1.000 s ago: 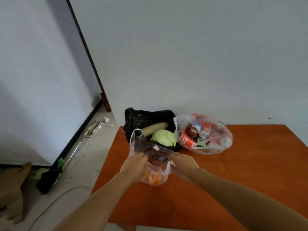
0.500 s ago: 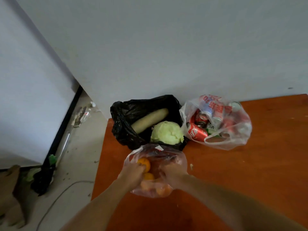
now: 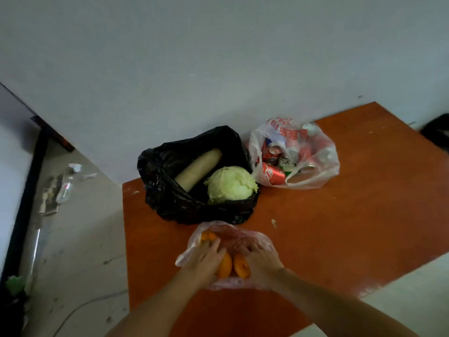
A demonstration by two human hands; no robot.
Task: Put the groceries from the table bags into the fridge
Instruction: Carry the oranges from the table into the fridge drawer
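Change since one second ago: the clear bag [image 3: 245, 235] was held up by its mouth, one hand at each side. It now lies slumped on the bench [image 3: 340, 227] with its mouth spread, and both hands are gathered on its contents. The view has also tipped down onto the bench.

Left hand [image 3: 206, 257]: fingers curled over the oranges [image 3: 224, 266], fingertips touching a further orange at the far side of the bag. Right hand [image 3: 261, 261]: cupped round the orange nearest to it, with bag film over part of the hand. Whether it grips bare fruit or grips through the film cannot be told.

Location of goods: oranges in the clear bag near the front bench edge; cabbage [image 3: 230, 186] and a long pale vegetable [image 3: 198, 170] in the black bag [image 3: 194, 207] just behind; drink cans [image 3: 272, 175] in the printed bag [image 3: 323, 176] to the right. The fridge is not in view.

Assessment: unpacking has begun with the oranges; nothing appears removed yet, so the task is at an early stage
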